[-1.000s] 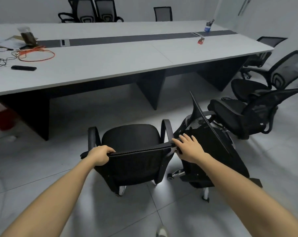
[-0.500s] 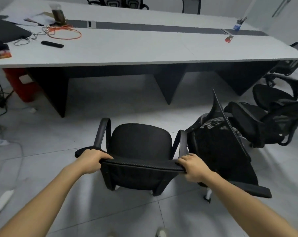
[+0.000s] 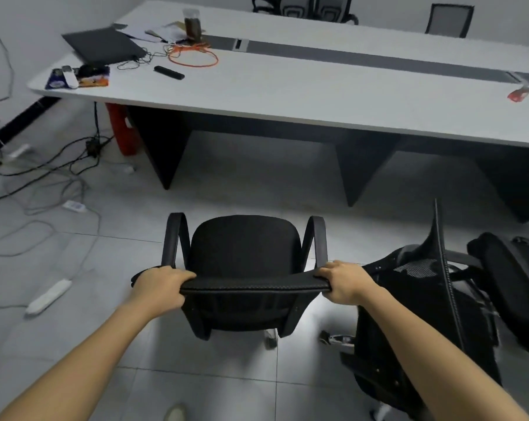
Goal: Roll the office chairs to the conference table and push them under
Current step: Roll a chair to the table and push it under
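**Black office chair, held at the backrest, short of the table**

1. Left hand [image 3: 160, 287]: fingers curled over the left end of the backrest's top edge, gripping it.
2. Right hand [image 3: 345, 282]: fingers wrapped round the right end of the same edge, thumb side up.
3. Black office chair with padded fabric seat and looped armrests [image 3: 242, 247]: upright on the grey tiled floor [image 3: 120, 344], seat facing the table, well apart from it, opposite the gap between two dark table legs.
4. Black mesh-backed swivel chair [image 3: 409, 314]: just beside item 3 on the right, turned away. A further black chair [image 3: 512, 284] sits close behind it.
5. White power strip [image 3: 49, 296] and loose grey and black cables [image 3: 44, 177]: on the floor, left.
6. Long white-topped conference table with dark panel legs [image 3: 318, 95]: carries a closed dark laptop [image 3: 103, 47], an orange cable loop [image 3: 193, 57] and a black remote [image 3: 169, 72] at its left end.
7. Black mesh chairs [image 3: 312, 7]: at the table's far side.
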Demonstrator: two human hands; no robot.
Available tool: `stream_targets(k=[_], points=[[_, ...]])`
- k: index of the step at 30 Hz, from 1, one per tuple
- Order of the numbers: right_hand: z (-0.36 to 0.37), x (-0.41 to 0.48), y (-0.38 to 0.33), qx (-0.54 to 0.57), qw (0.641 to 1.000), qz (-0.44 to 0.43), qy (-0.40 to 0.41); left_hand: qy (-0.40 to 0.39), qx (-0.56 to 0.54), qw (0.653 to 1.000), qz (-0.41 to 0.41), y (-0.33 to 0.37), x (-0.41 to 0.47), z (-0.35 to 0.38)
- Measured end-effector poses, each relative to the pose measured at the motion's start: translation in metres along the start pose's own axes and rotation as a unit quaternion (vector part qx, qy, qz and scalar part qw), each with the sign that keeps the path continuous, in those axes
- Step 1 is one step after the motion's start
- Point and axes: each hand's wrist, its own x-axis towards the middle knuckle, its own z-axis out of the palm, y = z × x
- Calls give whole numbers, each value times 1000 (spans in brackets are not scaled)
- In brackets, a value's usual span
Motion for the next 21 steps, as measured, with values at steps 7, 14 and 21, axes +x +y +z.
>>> stream_targets(k=[7,14,21], points=[[-24,60,-7,28,998,-16,45,18,18,997,-70,-33,53,-17],[-59,153,-32,60,997,5,50,14,42,998,-40,-104,145,-62],[-111,248,-66,61,996,58,36,-5,28,999,-32,-180,240,-99]])
